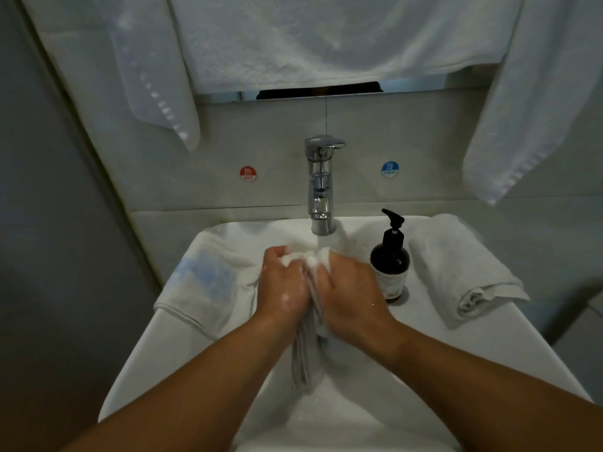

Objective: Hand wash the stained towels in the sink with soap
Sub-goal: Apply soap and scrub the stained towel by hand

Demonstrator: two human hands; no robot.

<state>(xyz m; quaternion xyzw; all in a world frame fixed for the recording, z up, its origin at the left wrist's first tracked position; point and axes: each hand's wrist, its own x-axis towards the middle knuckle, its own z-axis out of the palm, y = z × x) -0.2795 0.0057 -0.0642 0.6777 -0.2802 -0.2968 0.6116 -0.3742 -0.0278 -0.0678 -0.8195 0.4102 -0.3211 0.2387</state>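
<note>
A soaked white terry towel (pixel 303 357) is gripped by both hands and bunched up between them, right under the running water. The left hand (pixel 284 288) is curled tight around one wad of the cloth and the right hand (pixel 346 295) is curled around the other, with the knuckles pretty much touching. Soap suds can be seen on the skin and on the bit of cloth poking out above the fingers. Below the wrists, the rest of the towel is hung down into the basin as a twisted, waterlogged grey rope.

Just past the fingertips, a chrome single-lever tap (pixel 321 184) is mounted, and a stream of water (pixel 323 240) is poured straight onto the bunched cloth. Right beside the right hand, a dark brown soap bottle with a black pump (pixel 390 262) is stood upright on the rim of the white ceramic sink (pixel 169 353). Further out on that same side, a folded white towel (pixel 456 272) is laid on the rim. Out from the left hand, another white towel with a pale blue stain (pixel 202 282) is draped over the sink's edge, with one end trailing in toward that hand.

A pale tiled wall is seen behind the tap. A round red HOT sticker (pixel 248 173) is stuck on the left-hand side of it and a round blue COLD sticker (pixel 390 169) on the right-hand side. Higher up, big white towels (pixel 326 44) are hung across the wall.
</note>
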